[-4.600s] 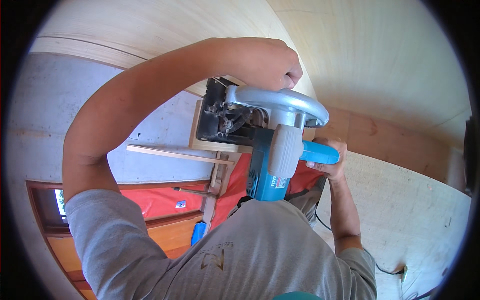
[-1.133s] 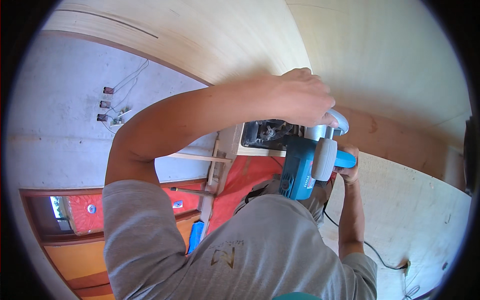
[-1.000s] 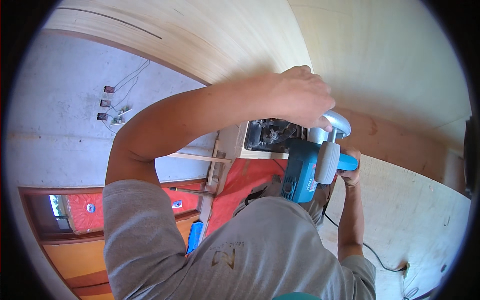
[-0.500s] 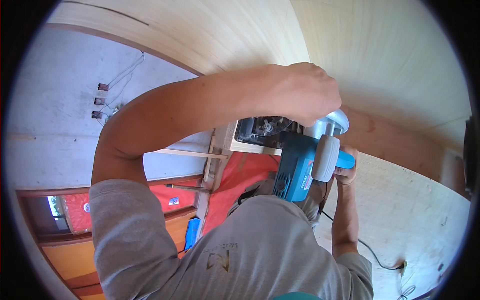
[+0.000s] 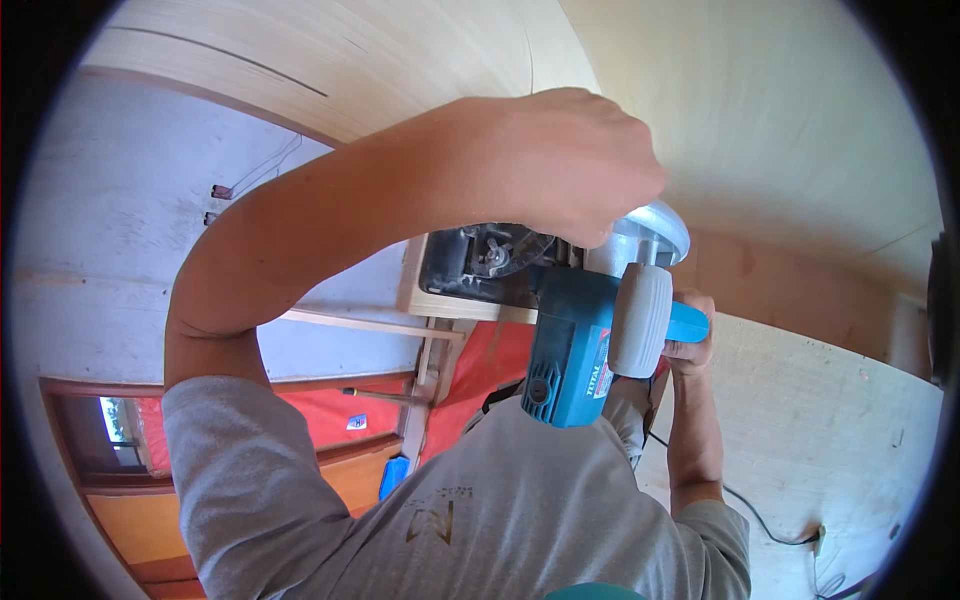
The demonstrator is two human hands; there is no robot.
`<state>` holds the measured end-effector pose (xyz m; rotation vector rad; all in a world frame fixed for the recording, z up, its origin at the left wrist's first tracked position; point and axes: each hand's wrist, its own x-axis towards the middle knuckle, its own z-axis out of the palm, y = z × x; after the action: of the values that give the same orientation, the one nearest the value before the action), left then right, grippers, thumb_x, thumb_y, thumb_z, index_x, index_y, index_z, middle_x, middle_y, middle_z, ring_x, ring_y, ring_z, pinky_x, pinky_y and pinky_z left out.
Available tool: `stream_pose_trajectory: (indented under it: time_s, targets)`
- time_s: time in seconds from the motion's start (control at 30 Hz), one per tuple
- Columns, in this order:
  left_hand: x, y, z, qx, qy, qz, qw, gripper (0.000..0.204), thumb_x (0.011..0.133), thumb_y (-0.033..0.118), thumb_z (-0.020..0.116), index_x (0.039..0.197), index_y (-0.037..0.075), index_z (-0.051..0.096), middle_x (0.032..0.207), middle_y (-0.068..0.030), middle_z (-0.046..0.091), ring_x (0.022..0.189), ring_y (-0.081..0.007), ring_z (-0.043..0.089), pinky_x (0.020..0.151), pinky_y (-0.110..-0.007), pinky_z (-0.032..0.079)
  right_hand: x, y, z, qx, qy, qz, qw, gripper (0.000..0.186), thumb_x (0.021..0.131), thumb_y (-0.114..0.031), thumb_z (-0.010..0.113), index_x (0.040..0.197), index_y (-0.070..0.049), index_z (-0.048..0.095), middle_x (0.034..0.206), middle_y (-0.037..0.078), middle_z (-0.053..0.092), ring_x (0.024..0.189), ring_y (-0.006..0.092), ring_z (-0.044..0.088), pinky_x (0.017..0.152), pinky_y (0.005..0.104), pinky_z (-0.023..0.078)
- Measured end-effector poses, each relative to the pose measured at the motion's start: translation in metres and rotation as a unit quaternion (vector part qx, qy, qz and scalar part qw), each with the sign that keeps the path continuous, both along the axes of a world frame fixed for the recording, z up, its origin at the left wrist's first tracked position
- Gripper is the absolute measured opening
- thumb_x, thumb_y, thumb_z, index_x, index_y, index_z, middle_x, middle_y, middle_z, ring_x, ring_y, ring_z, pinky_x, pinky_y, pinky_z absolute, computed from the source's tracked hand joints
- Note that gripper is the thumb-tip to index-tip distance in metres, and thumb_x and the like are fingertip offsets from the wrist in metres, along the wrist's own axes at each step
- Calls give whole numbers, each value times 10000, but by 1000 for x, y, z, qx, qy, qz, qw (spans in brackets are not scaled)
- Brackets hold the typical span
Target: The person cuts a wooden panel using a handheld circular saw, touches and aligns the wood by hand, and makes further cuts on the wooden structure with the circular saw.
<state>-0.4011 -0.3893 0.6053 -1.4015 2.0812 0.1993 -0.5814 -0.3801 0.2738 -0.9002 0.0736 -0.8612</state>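
Note:
A teal and grey circular saw [image 5: 572, 350] rests at the edge of the wooden boards, its motor housing toward my body. My right hand [image 5: 692, 352] is closed round its teal handle. Its silver guard [image 5: 655, 235] shows just past my left hand [image 5: 585, 165], which is curled into a fist over the saw's far part. The fingers' undersides are hidden, so what they grip cannot be made out. To the left of the motor lies the saw's dusty black base plate [image 5: 470, 265], with a knob on it.
A large pale plywood sheet [image 5: 760, 130] curves across the far side. A whitish board [image 5: 800, 400] lies at right, with a black cable [image 5: 765, 530] on it. At left are a wall with wires [image 5: 265, 170], a red cover [image 5: 350, 385] and a wooden strip [image 5: 370, 322].
The saw appears further left and slightly nearer my body. My left fist sits a little farther off and to the left. The right hand keeps its grip.

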Motion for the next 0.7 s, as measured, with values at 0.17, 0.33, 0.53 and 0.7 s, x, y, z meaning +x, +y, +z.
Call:
stream_pose_trajectory:
  time_s: [0.17, 0.33, 0.53, 0.7]
  targets:
    - [10, 23, -5, -85, 52, -10, 995, 224, 869, 151, 746, 1060, 34, 754, 929, -161, 702, 918, -349, 712, 839, -463, 566, 2, 5, 4, 14, -23, 9, 1000, 280, 688, -63, 948, 749, -18, 679, 755, 58, 670, 642, 139, 573, 569, 318, 425]
    - [8, 89, 44, -386, 191, -84, 898, 183, 939, 199, 738, 1016, 36, 707, 857, -86, 675, 780, -288, 650, 772, -405, 554, -4, -4, -2, 10, -8, 20, 1000, 296, 704, -89, 950, 732, -24, 663, 733, 51, 659, 616, 127, 549, 537, 307, 386]
    - [48, 251, -45, -677, 384, 245, 579, 347, 819, 21, 739, 1159, 22, 669, 995, -99, 639, 914, -187, 636, 820, -347, 508, 5, -10, 24, -16, -20, 6, 1000, 349, 726, -113, 950, 670, -61, 610, 677, 24, 614, 569, 99, 508, 508, 301, 355]
    - [-2, 223, -138, -588, 389, 402, 584, 428, 910, 135, 813, 1250, -35, 616, 1075, -146, 701, 956, -232, 699, 841, -370, 557, -4, -17, 11, -67, 5, 54, 996, 322, 719, -132, 977, 763, -43, 671, 755, 38, 660, 650, 125, 573, 575, 313, 427]
